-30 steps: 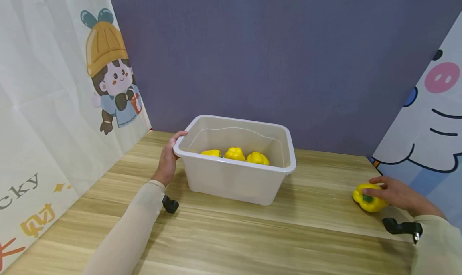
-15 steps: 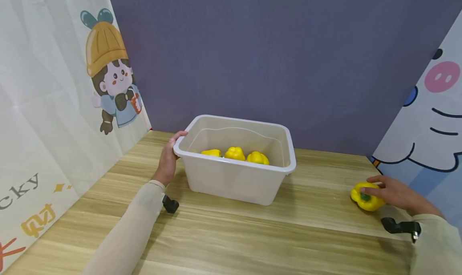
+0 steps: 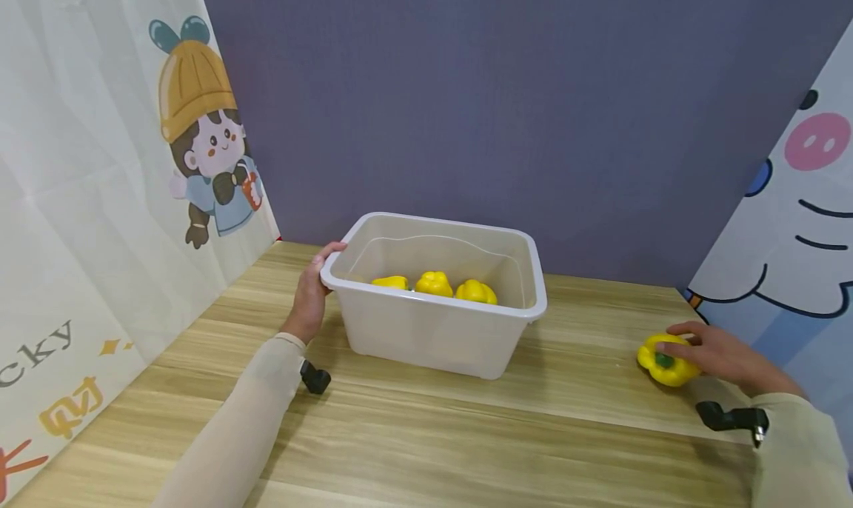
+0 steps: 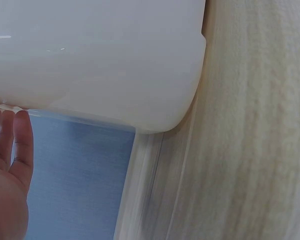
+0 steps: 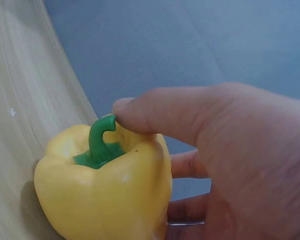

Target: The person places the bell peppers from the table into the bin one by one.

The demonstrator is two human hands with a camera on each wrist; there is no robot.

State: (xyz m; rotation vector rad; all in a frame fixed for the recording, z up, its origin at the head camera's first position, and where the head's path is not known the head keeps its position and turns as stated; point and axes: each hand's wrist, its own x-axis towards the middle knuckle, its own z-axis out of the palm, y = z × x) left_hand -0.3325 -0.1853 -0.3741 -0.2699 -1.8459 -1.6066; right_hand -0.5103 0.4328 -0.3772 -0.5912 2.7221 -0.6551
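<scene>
A yellow bell pepper (image 3: 668, 371) with a green stem (image 5: 101, 142) is at the table's right side, on or just above the surface. My right hand (image 3: 723, 356) grips it, thumb (image 5: 160, 110) over the top beside the stem and fingers partly hidden behind. My left hand (image 3: 309, 297) holds a light grey plastic bin (image 3: 426, 334) at its left rim. In the left wrist view, fingers (image 4: 23, 140) reach the rim's edge from below. Inside the bin lie three visible yellow peppers (image 3: 435, 283), their lower parts hidden by the front wall.
The wood-grain table (image 3: 400, 434) is backed by a dark blue-grey panel (image 3: 480, 108). A white printed sheet (image 3: 87, 160) stands along the left and another printed sheet (image 3: 800, 271) along the right. Table surface shows between the bin and the right hand.
My right hand and the yellow bell pepper have shifted slightly left, toward the bin. My left hand, the bin and the peppers in it look unmoved.
</scene>
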